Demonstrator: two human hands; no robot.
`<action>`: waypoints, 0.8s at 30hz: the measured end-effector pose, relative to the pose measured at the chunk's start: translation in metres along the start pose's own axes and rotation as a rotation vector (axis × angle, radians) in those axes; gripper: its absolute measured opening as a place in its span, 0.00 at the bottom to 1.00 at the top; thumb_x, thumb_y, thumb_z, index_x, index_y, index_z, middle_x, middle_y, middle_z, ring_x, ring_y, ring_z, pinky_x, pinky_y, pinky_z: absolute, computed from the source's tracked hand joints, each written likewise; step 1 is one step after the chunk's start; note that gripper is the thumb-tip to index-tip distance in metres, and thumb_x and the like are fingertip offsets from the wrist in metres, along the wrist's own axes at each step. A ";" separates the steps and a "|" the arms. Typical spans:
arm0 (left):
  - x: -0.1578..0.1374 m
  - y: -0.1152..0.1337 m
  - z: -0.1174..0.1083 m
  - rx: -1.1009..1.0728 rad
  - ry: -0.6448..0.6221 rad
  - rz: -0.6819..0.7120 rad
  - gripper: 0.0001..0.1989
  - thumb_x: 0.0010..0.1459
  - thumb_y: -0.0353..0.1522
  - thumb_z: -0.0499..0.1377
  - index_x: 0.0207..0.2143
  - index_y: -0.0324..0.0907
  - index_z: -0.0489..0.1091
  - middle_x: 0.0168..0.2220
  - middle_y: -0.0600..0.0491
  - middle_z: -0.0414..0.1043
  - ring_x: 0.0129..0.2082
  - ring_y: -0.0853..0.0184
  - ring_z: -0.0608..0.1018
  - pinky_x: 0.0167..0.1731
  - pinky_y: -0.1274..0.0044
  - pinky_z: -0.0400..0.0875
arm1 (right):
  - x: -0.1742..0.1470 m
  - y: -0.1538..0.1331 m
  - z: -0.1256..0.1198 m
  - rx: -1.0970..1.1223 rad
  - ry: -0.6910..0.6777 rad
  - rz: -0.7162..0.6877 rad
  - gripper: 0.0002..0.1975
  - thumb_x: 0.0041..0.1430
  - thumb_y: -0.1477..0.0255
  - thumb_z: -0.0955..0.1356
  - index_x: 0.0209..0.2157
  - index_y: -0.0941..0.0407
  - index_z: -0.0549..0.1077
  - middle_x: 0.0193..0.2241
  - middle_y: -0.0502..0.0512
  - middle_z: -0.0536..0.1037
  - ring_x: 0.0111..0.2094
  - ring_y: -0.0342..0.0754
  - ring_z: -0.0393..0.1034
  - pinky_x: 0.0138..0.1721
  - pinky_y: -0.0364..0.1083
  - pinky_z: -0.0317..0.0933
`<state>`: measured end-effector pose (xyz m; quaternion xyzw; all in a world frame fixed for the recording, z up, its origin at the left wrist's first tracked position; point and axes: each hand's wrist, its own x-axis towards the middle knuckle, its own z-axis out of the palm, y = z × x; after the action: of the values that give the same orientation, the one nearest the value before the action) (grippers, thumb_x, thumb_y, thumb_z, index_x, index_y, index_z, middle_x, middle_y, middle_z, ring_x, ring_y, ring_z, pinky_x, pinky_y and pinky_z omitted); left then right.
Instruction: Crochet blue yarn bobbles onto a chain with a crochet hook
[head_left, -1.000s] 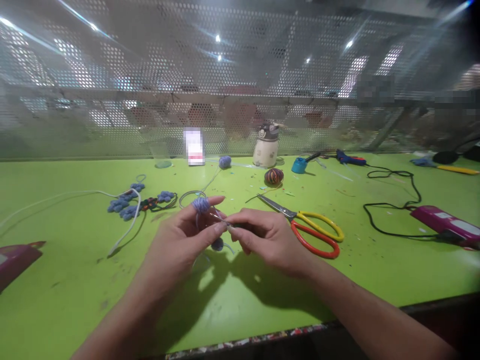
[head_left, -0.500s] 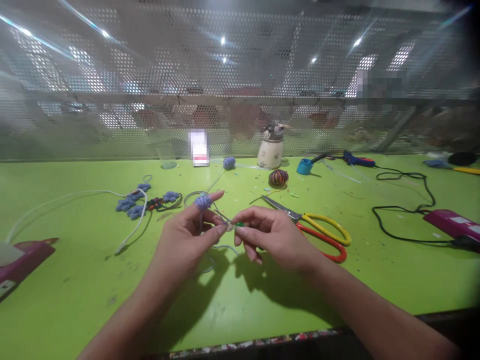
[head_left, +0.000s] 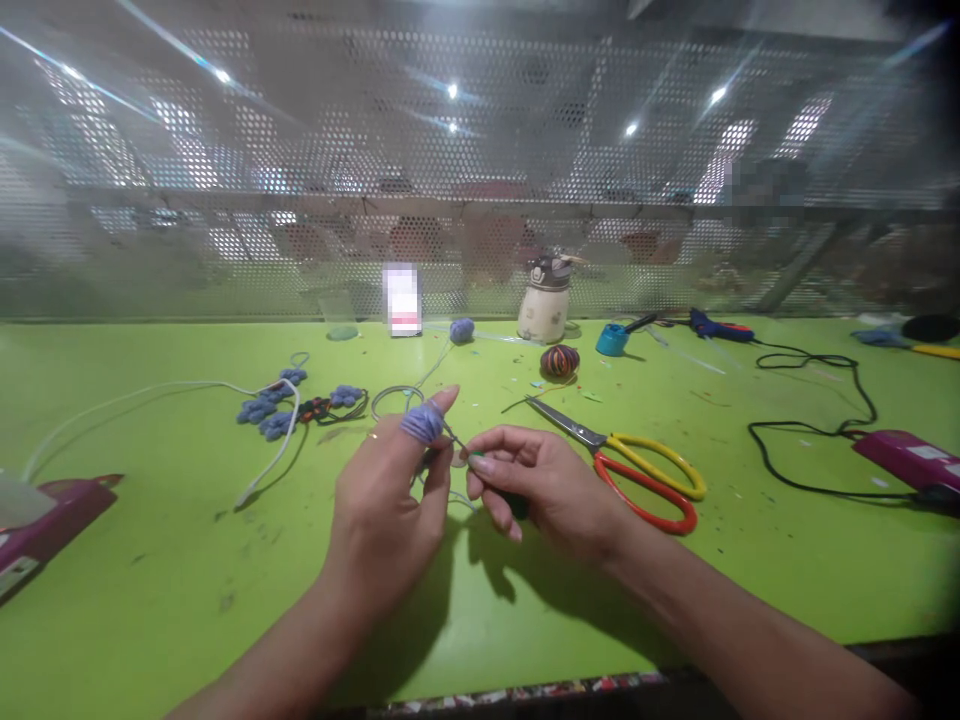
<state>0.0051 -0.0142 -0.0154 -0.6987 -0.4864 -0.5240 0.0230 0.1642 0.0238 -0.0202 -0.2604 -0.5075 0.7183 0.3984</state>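
Observation:
My left hand [head_left: 386, 500] has blue-purple yarn [head_left: 422, 423] wound several times round its raised index finger, its other fingers curled beneath. My right hand [head_left: 559, 490] pinches a slim tool with a green handle [head_left: 516, 503], which looks like a crochet hook; its thin shaft points at the yarn by the left hand. The work at the fingertips is small and partly hidden. A strand runs back to a blue-purple yarn ball [head_left: 462, 330]. Right of my right hand lie scissors [head_left: 589, 434] with yellow and red handles, blades parted slightly.
Blue crocheted flowers [head_left: 259, 408] lie left under a white cable [head_left: 187, 383]. Behind stand a phone [head_left: 403, 300], a bottle [head_left: 544, 312], a dark multicoloured yarn ball [head_left: 560, 361] and a blue pot [head_left: 613, 340]. A glue gun [head_left: 720, 328] and a magenta power strip [head_left: 911, 458] are right.
My left hand has turned, showing more of its back, and its thumb has drawn away from the right fingertips. The right hand keeps its pinch, almost in place. The view shifts slightly.

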 end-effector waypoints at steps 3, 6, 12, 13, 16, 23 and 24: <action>0.001 0.004 0.001 -0.154 0.033 -0.215 0.25 0.55 0.27 0.62 0.57 0.44 0.68 0.31 0.54 0.76 0.31 0.66 0.76 0.39 0.73 0.69 | -0.001 0.005 0.006 0.101 0.014 -0.031 0.11 0.53 0.70 0.74 0.34 0.60 0.73 0.23 0.50 0.76 0.16 0.36 0.64 0.14 0.36 0.58; 0.008 0.007 0.000 -0.600 -0.001 -0.614 0.30 0.50 0.30 0.66 0.57 0.41 0.67 0.29 0.55 0.76 0.31 0.66 0.77 0.38 0.72 0.70 | -0.002 0.008 0.010 0.082 0.030 -0.095 0.10 0.55 0.69 0.73 0.36 0.59 0.72 0.24 0.49 0.75 0.17 0.36 0.65 0.15 0.36 0.59; 0.018 0.002 -0.007 -0.968 -0.065 -0.829 0.31 0.43 0.27 0.71 0.52 0.37 0.69 0.26 0.57 0.75 0.26 0.71 0.74 0.29 0.78 0.68 | -0.006 0.003 0.008 -0.229 0.088 -0.205 0.09 0.56 0.68 0.71 0.36 0.58 0.72 0.24 0.49 0.74 0.17 0.37 0.63 0.18 0.39 0.59; 0.018 0.000 -0.008 -0.964 -0.070 -0.819 0.31 0.44 0.27 0.71 0.52 0.38 0.69 0.26 0.57 0.75 0.26 0.71 0.74 0.28 0.78 0.68 | -0.007 0.001 0.007 -0.282 0.100 -0.226 0.08 0.57 0.69 0.71 0.36 0.58 0.72 0.24 0.49 0.74 0.18 0.37 0.63 0.19 0.39 0.58; 0.018 -0.003 -0.010 -0.940 -0.103 -0.785 0.30 0.44 0.27 0.70 0.52 0.39 0.70 0.25 0.58 0.74 0.25 0.71 0.73 0.27 0.79 0.67 | -0.009 -0.002 0.005 -0.432 0.124 -0.296 0.06 0.58 0.71 0.69 0.36 0.59 0.72 0.24 0.49 0.72 0.19 0.38 0.63 0.20 0.40 0.59; 0.018 0.002 -0.014 -0.884 -0.109 -0.767 0.25 0.46 0.27 0.69 0.49 0.38 0.73 0.23 0.59 0.72 0.24 0.73 0.71 0.27 0.79 0.66 | -0.009 -0.003 0.003 -0.472 0.109 -0.256 0.07 0.59 0.69 0.69 0.35 0.59 0.72 0.24 0.50 0.72 0.17 0.38 0.61 0.19 0.40 0.57; 0.018 0.003 -0.014 -0.884 -0.108 -0.770 0.24 0.46 0.27 0.69 0.49 0.38 0.73 0.23 0.59 0.72 0.23 0.73 0.70 0.27 0.79 0.66 | -0.009 -0.004 0.003 -0.476 0.107 -0.245 0.07 0.59 0.69 0.69 0.35 0.58 0.72 0.24 0.50 0.72 0.18 0.38 0.61 0.19 0.40 0.57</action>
<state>-0.0032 -0.0113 0.0061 -0.4409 -0.4409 -0.6114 -0.4872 0.1678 0.0149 -0.0160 -0.3212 -0.6680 0.5103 0.4362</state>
